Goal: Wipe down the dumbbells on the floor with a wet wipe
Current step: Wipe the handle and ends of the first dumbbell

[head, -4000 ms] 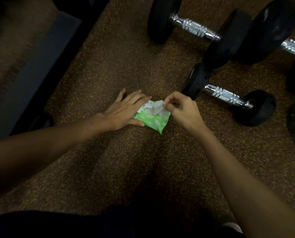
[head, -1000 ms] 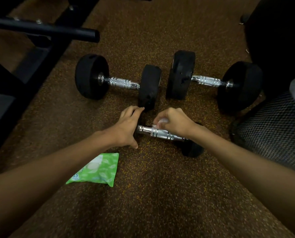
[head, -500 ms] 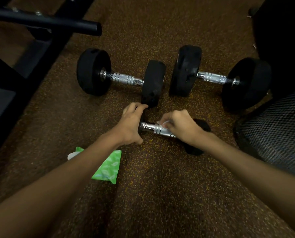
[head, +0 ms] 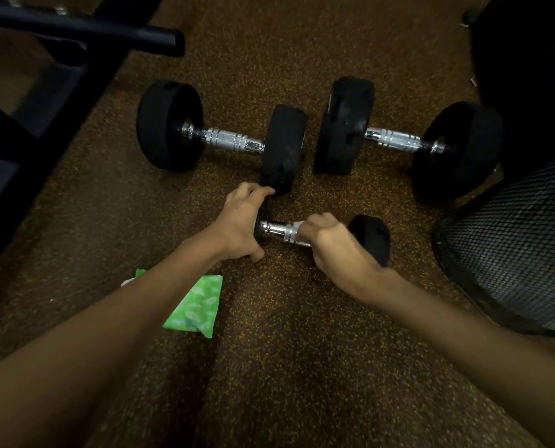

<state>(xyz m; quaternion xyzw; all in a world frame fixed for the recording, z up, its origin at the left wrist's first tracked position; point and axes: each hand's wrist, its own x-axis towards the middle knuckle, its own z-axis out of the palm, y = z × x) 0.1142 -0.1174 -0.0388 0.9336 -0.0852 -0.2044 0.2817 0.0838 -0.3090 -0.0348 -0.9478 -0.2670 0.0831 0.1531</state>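
One small dumbbell: left hand grips its head, right hand clamps fingers and wipe round handle; pack print unreadable.

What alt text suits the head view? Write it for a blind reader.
A person's right-hand grip wraps a wet wipe round the chrome handle of a small dumbbell while the left-hand grip holds its left end. Two larger dumbbells lie beyond, a green wipe pack under the left forearm.

black round tube w/ open end juts in from top left, above a black metal frame running diag down the left side. black mesh bin at right edge. big dark shape beyond it, top right, too dark to id.
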